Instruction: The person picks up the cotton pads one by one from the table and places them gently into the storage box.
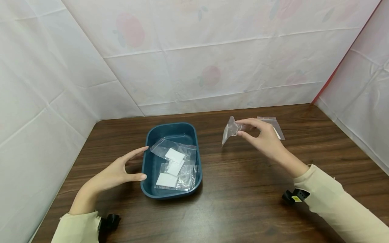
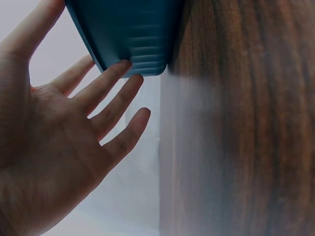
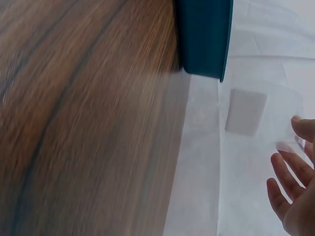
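A dark blue plastic tub (image 1: 179,131) stands on the table, with several clear zip bags (image 1: 189,152) holding white squares lying in it. My left hand (image 1: 117,170) is at the tub's left side, thumb and fingers spread along the rim. In the left wrist view its fingers (image 2: 113,110) stretch out beside the tub's ribbed wall. To the tub's right, my right hand (image 1: 263,136) pinches a clear zip bag (image 1: 230,131) between thumb and fingertips, above the table. A white square (image 3: 246,113) shows inside that bag in the right wrist view.
Another zip bag (image 1: 280,132) with a white piece lies on the table behind my right hand and is partly hidden by it. The brown wood-grain table (image 1: 237,202) ends at pale patterned sheeting (image 1: 194,84) at the back and sides.
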Demonstrator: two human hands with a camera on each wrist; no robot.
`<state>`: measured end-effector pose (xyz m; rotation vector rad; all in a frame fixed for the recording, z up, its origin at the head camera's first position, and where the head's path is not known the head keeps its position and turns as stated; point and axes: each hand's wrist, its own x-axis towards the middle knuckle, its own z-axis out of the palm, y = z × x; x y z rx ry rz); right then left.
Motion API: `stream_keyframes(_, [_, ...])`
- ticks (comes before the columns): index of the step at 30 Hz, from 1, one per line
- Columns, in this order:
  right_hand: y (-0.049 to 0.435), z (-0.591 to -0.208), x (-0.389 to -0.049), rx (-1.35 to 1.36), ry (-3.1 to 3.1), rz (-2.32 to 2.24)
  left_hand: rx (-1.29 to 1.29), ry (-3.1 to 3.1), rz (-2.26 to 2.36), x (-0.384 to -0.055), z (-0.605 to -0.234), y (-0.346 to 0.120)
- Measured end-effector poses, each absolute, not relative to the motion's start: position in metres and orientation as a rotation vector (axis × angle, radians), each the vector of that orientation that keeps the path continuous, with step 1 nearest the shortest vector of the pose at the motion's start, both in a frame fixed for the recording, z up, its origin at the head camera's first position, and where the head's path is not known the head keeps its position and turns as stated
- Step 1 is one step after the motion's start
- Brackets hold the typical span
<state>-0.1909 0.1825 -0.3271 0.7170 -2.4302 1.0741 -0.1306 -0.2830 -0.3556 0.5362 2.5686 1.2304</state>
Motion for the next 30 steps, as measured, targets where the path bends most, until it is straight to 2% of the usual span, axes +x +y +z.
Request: stream_keyframes(30, [0.122, -0.316, -0.166, 1.068, -2.202, 1.313, 0.525, 2.572, 1.215, -0.129, -0.355, -0.282])
